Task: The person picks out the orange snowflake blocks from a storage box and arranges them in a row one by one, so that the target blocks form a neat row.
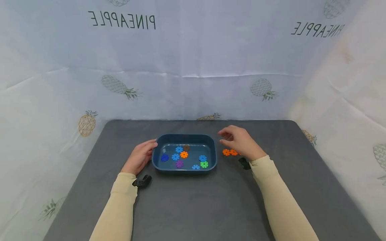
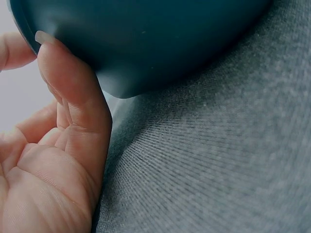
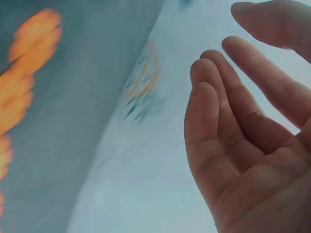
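A dark blue rectangular tray (image 1: pixel 184 171) stands on the table, with several notched plastic discs lying flat in it: blue, orange, purple, green and brown. My left hand (image 1: pixel 140 156) holds the tray's left end; in the left wrist view its thumb (image 2: pixel 73 77) presses the outer wall and a finger lies at the rim's other side. My right hand (image 1: pixel 239 140) hovers right of the tray, fingers loosely bent and apart from the thumb, with nothing between them. Just below it, orange notched discs (image 1: pixel 226 152) lie in a row, partly hidden by the hand.
The grey tabletop (image 1: pixel 193 204) extends around the tray. A white cloth with pineapple prints (image 1: pixel 187 97) hangs behind and at both sides. Each wrist carries a black camera strap (image 1: pixel 142 181).
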`<state>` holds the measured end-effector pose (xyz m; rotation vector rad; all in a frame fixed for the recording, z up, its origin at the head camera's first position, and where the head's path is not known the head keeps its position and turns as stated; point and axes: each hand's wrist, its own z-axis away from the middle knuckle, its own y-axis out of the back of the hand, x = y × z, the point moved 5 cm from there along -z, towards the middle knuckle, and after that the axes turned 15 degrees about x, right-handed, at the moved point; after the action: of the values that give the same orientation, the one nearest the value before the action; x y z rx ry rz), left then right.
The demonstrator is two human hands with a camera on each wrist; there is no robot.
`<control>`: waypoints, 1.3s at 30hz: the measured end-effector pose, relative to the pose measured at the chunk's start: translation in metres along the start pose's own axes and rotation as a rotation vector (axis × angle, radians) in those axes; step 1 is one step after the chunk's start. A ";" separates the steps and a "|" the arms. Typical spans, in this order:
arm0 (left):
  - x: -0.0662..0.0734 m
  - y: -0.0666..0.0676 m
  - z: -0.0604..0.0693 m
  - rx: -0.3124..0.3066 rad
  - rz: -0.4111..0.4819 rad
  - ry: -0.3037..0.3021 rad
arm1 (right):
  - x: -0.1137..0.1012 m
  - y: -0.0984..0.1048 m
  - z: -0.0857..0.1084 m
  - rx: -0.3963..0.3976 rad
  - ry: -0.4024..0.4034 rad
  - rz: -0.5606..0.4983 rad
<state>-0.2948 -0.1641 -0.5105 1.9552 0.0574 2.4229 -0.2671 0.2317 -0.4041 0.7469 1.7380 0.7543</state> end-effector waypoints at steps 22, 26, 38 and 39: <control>0.000 -0.001 -0.001 0.062 -0.015 0.041 | -0.098 -0.124 -0.049 -0.488 0.305 0.184; 0.001 -0.002 -0.001 0.056 -0.033 0.027 | -0.095 -0.130 -0.050 -0.480 0.315 0.201; 0.001 -0.002 -0.001 0.071 -0.044 0.060 | -0.099 -0.134 -0.046 -0.468 0.322 0.259; 0.001 -0.002 -0.001 0.071 -0.042 0.062 | -0.099 -0.135 -0.046 -0.466 0.328 0.264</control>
<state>-0.2957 -0.1622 -0.5098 1.8863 0.1857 2.4872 -0.3028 0.0666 -0.4424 0.5539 1.6663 1.4711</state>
